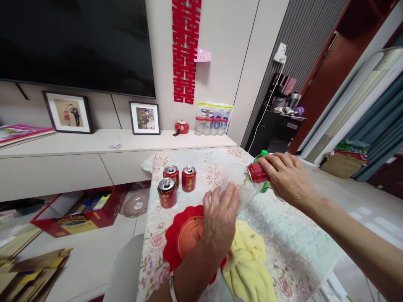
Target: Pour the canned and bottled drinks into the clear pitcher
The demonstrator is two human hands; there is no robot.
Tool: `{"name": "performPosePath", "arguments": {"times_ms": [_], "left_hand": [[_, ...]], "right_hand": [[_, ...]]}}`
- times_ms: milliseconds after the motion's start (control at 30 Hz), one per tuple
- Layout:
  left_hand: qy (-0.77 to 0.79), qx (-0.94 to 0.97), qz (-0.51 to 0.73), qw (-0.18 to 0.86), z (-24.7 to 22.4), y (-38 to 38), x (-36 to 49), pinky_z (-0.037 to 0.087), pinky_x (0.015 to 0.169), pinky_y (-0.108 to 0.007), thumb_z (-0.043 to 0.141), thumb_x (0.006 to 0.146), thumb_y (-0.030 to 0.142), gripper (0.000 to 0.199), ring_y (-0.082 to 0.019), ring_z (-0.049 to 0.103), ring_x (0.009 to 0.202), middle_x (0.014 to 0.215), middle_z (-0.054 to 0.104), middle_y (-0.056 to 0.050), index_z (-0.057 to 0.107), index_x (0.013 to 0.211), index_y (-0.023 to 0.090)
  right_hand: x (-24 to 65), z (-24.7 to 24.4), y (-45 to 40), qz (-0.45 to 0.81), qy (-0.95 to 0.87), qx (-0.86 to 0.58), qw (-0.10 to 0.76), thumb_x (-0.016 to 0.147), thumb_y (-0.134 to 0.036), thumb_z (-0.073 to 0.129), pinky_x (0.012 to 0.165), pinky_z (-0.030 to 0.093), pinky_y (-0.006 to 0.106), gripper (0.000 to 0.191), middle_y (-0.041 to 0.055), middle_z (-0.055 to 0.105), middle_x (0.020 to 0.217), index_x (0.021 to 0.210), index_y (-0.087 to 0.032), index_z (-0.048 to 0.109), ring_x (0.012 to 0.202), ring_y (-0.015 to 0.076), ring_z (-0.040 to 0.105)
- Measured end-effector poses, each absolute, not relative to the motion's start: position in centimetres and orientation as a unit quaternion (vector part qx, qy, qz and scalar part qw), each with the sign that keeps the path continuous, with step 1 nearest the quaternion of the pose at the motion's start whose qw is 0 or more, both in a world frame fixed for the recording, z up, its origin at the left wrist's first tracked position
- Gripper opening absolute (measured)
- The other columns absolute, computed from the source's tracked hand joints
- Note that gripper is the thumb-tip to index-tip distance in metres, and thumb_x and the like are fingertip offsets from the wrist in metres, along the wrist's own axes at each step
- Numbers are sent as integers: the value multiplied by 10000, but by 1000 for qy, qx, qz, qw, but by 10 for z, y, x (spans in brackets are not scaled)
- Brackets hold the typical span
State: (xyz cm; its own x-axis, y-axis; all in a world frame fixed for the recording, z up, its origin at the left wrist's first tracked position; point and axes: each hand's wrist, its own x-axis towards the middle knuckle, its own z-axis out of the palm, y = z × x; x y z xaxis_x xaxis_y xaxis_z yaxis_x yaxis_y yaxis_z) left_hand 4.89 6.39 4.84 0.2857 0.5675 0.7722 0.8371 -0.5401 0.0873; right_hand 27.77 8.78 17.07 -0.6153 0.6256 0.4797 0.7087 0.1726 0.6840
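Observation:
In my right hand [285,178] is a red drink can [258,173], tipped on its side with the open end facing left. Yellowish liquid runs from it into a translucent plastic vessel [234,176], bowl or jug I cannot tell. My left hand [222,212] grips the near side of that vessel, its fingers partly curled against it. Below my left wrist lies a red scalloped dish [171,239] with an orange middle. A crumpled yellow cloth [248,260] is just right of it. Behind the tilted can stands a green-capped bottle [263,153], partly hidden.
Three red cans, one nearest me [167,193], one behind it [171,171] and one to the right [189,179], stand upright on the flowered tablecloth [157,241]. Lidded jars [206,126] line the cabinet [132,144] behind. A red box [85,216] sits on the floor.

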Motion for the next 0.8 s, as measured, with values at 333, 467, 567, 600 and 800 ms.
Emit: {"name": "performPosePath", "arguments": {"times_ms": [333,467,567,600,800], "left_hand": [[-452,-787,-385,169,49,63,49,519,1019,-513,525,992,79,510,-292,649,1215,1509,662,-63,607,1475,222],[-446,-787,-392,171,48,63,49,521,1013,-518,525,986,75,499,-297,650,1211,1500,671,-51,619,1458,207],[-446,-785,-395,169,48,64,49,523,1009,-518,528,984,69,495,-300,646,1212,1502,670,-37,624,1451,202],[-447,-784,-396,169,48,64,49,522,1008,-518,524,986,68,494,-300,646,1209,1504,669,-35,626,1449,204],[-447,-784,-398,167,49,63,49,524,1002,-513,509,996,72,486,-292,654,1192,1502,670,-35,631,1444,217]], "right_hand": [[277,172,88,-481,-764,-428,30,942,-59,535,979,390,476,403,177,735,1241,1336,-110,603,1162,343,591],[275,173,87,-484,-765,-425,25,934,-61,550,978,391,478,408,176,738,1237,1336,-102,603,1150,347,598],[274,174,86,-485,-765,-423,17,917,-50,555,983,390,481,431,176,736,1253,1343,-100,597,1155,351,601],[273,175,86,-485,-765,-423,13,916,-42,549,985,389,483,438,176,735,1259,1348,-99,595,1158,350,602],[272,176,86,-486,-769,-416,5,917,-5,520,1003,386,501,444,187,729,1268,1347,-90,595,1168,351,599]]}}
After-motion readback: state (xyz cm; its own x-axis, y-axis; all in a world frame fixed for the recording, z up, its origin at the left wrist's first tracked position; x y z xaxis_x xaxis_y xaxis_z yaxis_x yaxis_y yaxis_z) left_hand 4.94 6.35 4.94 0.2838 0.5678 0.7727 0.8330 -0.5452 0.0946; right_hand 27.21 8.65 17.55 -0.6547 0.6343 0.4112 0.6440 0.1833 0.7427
